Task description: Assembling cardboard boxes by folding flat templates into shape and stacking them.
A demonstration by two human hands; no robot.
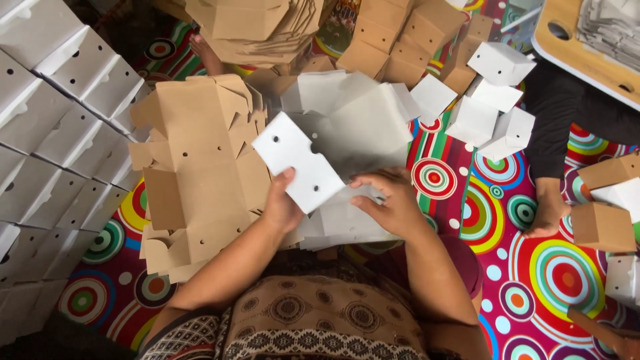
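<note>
The left hand [280, 203] pinches a white cardboard sheet [299, 162] with punched holes at its lower edge, thumb on top and fingers closed underneath, so the sheet tilts up and away from the person over the pile of white sheets [347, 223] in the lap. The right hand [393, 203] lies just right of that sheet, fingers curled down onto the top of the pile and gripping what looks like the next flap or sheet; whether it has one sheet or several pinched cannot be told. Left of the held sheet lies a stack of flat brown cardboard blanks [197, 177], and further left stands a wall of folded white boxes [53, 133]. Beyond the sheet, towards the top right, lie loose folded white boxes [497, 100] and brown boxes [393, 40] on a mat with coloured rings [533, 267], where another person's foot [547, 210] rests. To handle the sheet well, it seems best to keep the left pinch close to the crease line so the card bends where it is scored, and to let the right hand hold the pile flat so only one sheet lifts.
</note>
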